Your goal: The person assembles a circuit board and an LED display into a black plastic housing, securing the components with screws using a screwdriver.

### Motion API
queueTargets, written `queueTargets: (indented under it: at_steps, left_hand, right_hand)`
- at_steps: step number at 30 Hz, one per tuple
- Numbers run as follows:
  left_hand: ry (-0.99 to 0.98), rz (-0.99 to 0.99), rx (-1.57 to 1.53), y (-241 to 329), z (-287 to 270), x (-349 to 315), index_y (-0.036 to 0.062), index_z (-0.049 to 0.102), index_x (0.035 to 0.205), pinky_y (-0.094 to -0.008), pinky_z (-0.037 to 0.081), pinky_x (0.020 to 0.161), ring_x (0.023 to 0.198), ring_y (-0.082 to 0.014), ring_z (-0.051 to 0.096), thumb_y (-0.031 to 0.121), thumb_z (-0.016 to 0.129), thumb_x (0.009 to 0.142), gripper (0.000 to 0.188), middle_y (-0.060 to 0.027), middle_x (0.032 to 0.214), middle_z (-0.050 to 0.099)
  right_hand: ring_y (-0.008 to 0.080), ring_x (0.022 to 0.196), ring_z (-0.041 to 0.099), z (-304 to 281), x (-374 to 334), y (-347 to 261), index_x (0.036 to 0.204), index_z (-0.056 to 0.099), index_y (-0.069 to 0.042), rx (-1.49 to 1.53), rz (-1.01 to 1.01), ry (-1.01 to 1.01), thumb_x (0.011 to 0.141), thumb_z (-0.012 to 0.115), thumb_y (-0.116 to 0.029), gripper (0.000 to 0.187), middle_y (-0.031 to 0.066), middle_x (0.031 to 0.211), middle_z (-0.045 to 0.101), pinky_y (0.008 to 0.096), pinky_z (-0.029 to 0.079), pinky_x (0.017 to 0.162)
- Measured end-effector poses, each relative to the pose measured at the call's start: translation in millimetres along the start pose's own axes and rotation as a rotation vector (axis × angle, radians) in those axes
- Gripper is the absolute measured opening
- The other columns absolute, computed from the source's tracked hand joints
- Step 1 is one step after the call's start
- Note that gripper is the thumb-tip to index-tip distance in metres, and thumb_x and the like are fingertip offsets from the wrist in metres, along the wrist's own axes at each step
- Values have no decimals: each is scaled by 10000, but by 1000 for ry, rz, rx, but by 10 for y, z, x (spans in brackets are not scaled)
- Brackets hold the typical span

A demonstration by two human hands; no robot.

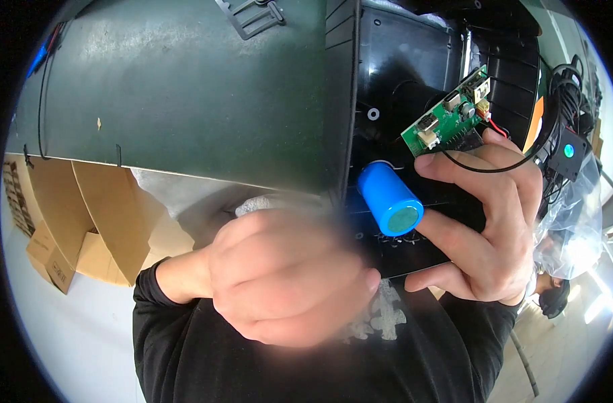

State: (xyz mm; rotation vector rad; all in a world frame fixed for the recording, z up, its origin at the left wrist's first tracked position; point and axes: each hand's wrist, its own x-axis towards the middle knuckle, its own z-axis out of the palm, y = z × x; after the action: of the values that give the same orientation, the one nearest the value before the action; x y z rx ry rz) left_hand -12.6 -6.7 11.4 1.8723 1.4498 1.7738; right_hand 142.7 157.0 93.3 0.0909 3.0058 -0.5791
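My left hand (286, 279) is curled into a closed shape beside the near left edge of a black plastic housing (407, 47). Its fingertips are blurred and turned away, so whatever they hold is hidden. My right hand (488, 221) grips the near right part of the housing, thumb at the outer edge and fingers inside. A green circuit board (447, 117) with small connectors stands tilted in the housing, against two of those fingers. Next to another fingertip lies a blue cylindrical battery cell (387, 198) with a green end. A thin black wire (491, 170) loops over the right fingers.
The dark green tabletop (206, 87) stretches left, with a small black plastic frame (253, 17) at its far edge. Bundled black cables (567, 101) and clear plastic bags (568, 215) are at the right. Cardboard boxes (91, 215) stand at lower left. Another person (554, 295) shows far right.
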Motion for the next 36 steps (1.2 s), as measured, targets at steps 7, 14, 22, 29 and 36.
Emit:
queueTargets:
  at_steps: [7, 14, 22, 29, 36]
  left_hand:
    - [-49, -51, -15, 35, 3, 31, 78, 636, 872, -295, 391, 524, 693, -187, 480, 109, 721, 657, 233, -48, 815, 586]
    - [-41, -42, -11, 36, 14, 48, 77, 635, 873, -299, 392, 528, 704, -192, 488, 107, 720, 656, 235, -51, 818, 584]
    - [23, 25, 36, 12, 57, 51, 68, 660, 831, -281, 442, 575, 730, -197, 570, 72, 698, 599, 234, -43, 842, 607]
    - [-6, 10, 39, 43, 56, 88, 56, 632, 848, -297, 382, 524, 695, -200, 501, 120, 719, 651, 225, -71, 800, 581]
    - [-96, -18, 60, 36, -38, 65, 36, 623, 904, -315, 412, 543, 723, -216, 513, 55, 731, 632, 293, -89, 846, 580]
  right_hand:
    - [309, 986, 514, 19, -25, -24, 784, 697, -80, -41, 23, 37, 764, 582, -502, 439, 158, 1040, 615, 490, 387, 922]
    - [305, 931, 524, -4, -34, -28, 769, 681, -66, -88, -7, 55, 765, 607, -431, 373, 157, 999, 636, 494, 391, 922]
    - [240, 864, 533, 85, -65, -141, 778, 690, -100, -138, 70, 267, 706, 679, -334, 245, 101, 900, 644, 432, 445, 854]
    - [202, 855, 528, 192, -108, -123, 796, 708, -130, -161, -38, 404, 701, 698, -319, 212, 61, 907, 638, 393, 453, 827]
    - [249, 880, 534, -10, -175, -283, 800, 686, -115, -183, 206, 264, 688, 697, -450, 353, 89, 934, 613, 441, 413, 887]
